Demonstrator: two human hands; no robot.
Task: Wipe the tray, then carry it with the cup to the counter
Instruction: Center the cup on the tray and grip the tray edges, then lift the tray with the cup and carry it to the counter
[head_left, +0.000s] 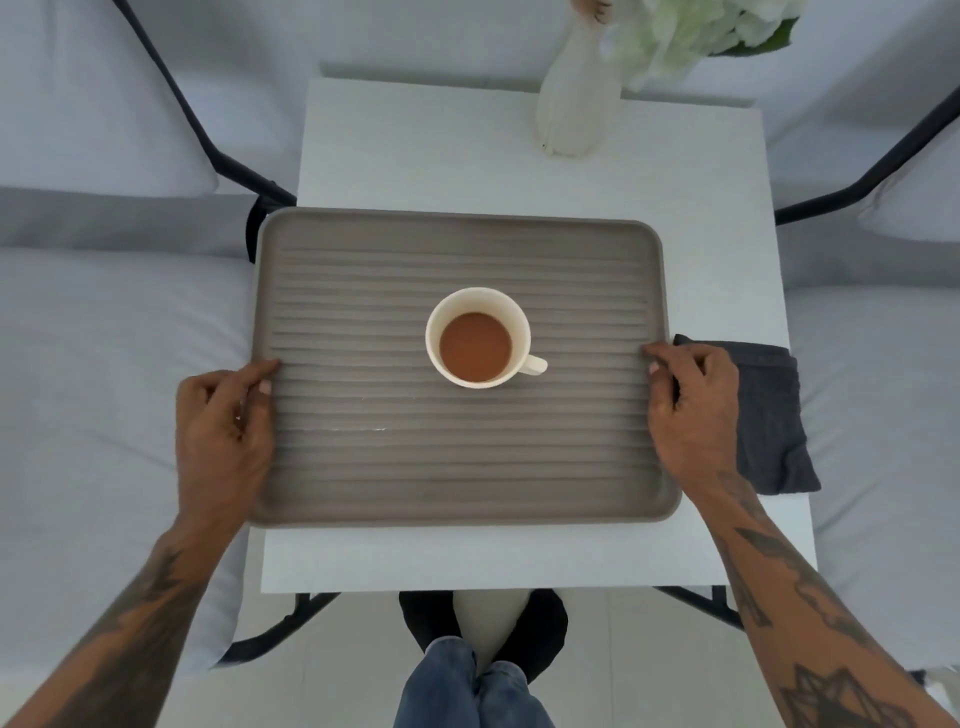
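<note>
Now: tray (363, 467) flat on table (415, 150), cup (478, 338) at centre. Left hand (223, 431) grips tray rim at 9 o'clock, right hand (693, 410) grips rim at 3 o'clock. Dark cloth (774, 426) just beside right hand.

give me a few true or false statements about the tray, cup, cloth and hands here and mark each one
1. The cup stands upright near the middle of the ribbed tray. True.
2. The cup is empty. False: it holds a brown drink.
3. The left hand and the right hand grip the tray's two short sides. True.
4. The dark cloth lies on the tray beside the cup. False: it lies on the white table, off the tray's right side, partly behind the right hand.
5. The cup's handle points toward the left hand. False: it points toward the right hand.
6. A white vase stands on the table beyond the tray. True.
</note>
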